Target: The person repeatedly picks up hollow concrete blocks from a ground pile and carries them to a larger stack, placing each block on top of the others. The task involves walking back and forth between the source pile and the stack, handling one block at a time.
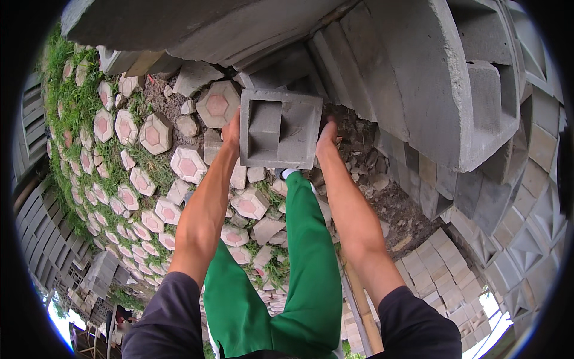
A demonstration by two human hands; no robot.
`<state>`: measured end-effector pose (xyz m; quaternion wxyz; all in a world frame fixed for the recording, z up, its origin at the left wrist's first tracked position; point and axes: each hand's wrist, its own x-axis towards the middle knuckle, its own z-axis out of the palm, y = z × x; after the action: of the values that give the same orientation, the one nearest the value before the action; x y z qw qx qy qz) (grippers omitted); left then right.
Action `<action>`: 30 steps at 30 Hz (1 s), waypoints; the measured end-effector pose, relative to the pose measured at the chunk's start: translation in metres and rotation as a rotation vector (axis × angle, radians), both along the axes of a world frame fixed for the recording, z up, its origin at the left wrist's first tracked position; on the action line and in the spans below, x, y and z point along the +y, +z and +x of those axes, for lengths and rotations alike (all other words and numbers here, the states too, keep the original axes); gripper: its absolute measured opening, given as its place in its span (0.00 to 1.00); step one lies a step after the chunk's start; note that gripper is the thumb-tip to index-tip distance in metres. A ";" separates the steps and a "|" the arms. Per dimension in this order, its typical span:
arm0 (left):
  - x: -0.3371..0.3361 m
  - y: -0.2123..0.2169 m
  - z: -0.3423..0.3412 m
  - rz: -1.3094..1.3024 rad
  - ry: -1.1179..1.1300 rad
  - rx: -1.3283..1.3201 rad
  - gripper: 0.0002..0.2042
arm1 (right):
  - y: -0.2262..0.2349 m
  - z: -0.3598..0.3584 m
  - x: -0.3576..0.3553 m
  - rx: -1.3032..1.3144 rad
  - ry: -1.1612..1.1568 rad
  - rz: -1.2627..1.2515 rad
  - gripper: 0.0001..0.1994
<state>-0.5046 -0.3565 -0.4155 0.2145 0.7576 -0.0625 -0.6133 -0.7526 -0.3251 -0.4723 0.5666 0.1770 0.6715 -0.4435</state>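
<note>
I am holding a grey block (281, 128) with both of my hands. It is just above the middle of the frame. It has a square rim and hollow parts inside, with a lower step on the left and a deeper dark part on the right. My left hand (232, 129) grips its left side, and my right hand (326, 133) grips its right side. Most of my fingers are hidden by the block, so I cannot tell how they bend. My arms reach up from the bottom of the frame, with dark sleeves (168, 314) near the lower corners.

Below the block I see my green pants (311, 257) and a bit of one shoe (282, 173). On the left there are lots of six-sided stones (156, 133) with pink middles, and green grass (66, 99) grows between them. One more six-sided stone with a pink middle (219, 104) is just beside my left hand. A big grey slab (197, 27) goes across the top. On the right, a tall grey piece (412, 72) leans over brown dirt (412, 224). Long wood (362, 299) lies near my right arm, and pale blocks (439, 263) sit in rows at the lower right.
</note>
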 end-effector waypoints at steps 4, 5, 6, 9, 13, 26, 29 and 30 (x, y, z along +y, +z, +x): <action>0.007 -0.025 0.005 0.014 0.012 0.088 0.40 | -0.020 -0.007 0.006 -0.020 0.120 0.000 0.26; 0.010 -0.036 0.006 0.013 0.005 0.092 0.40 | -0.016 -0.006 0.006 -0.065 0.191 0.022 0.28; 0.011 -0.045 0.008 0.003 0.006 0.094 0.40 | -0.002 -0.001 -0.001 -0.112 0.271 0.036 0.30; 0.023 -0.057 0.023 -0.039 0.018 0.106 0.41 | 0.052 0.023 -0.025 -0.300 0.343 0.069 0.35; 0.006 -0.025 0.003 -0.001 -0.017 0.113 0.40 | 0.033 0.005 -0.011 -0.391 0.326 0.112 0.40; 0.008 -0.032 0.010 0.003 -0.063 0.010 0.37 | 0.072 0.042 0.072 -0.642 -0.470 0.051 0.34; 0.004 -0.032 0.010 -0.018 -0.053 0.078 0.35 | 0.090 0.048 0.061 -0.562 -0.434 0.060 0.33; 0.002 -0.031 0.009 -0.024 -0.041 0.116 0.35 | 0.091 0.045 0.060 -0.562 -0.450 0.057 0.33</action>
<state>-0.4957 -0.3544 -0.4463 0.2143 0.7165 -0.0731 -0.6599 -0.7074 -0.2650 -0.3816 0.6120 0.4513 0.4458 -0.4722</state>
